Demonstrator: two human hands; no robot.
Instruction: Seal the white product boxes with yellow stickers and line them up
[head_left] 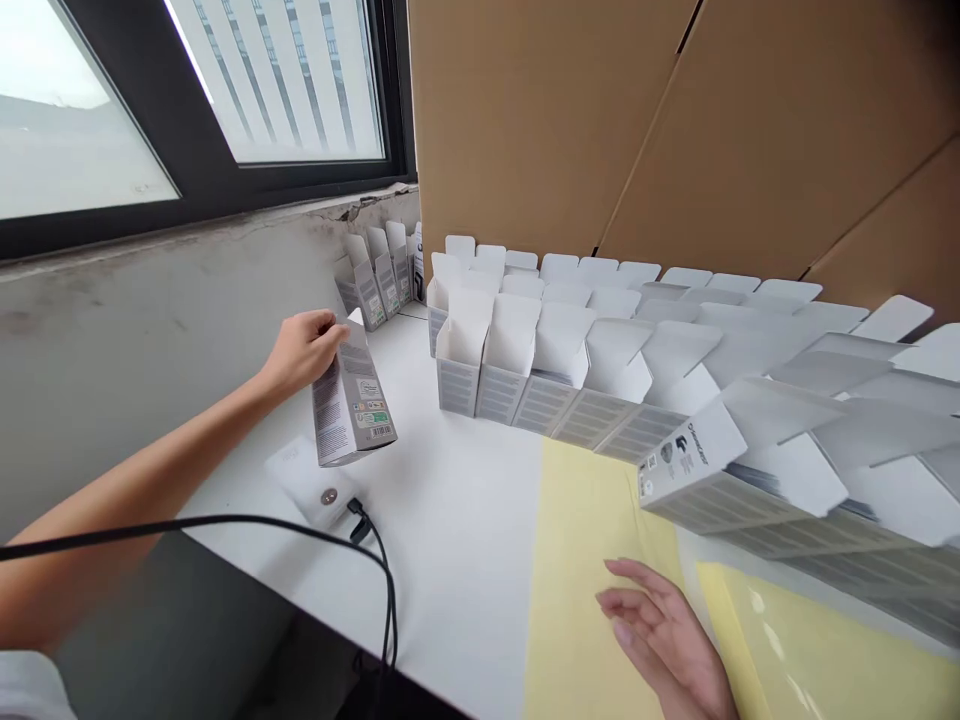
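You can't read any wording for certain: the carton point(351, 405) you hold bears fine print, a green-edged label point(373, 418) and a barcode point(381, 432), while the open box point(720, 430) facing you carries a dark brand line point(697, 443) beside product pictures point(681, 443).

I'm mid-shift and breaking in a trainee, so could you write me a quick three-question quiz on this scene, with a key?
1. Which hand grips the tilted box: left or right?
2. True or false: the right hand is closed around a black cable.
3. Fill in the blank: behind the rows of open boxes rises a large wall of brown ____.

Key:
1. Left; the left hand holds it near its top.
2. False; its fingers are loosely curled and it holds nothing, above the yellow sheet.
3. Cardboard.
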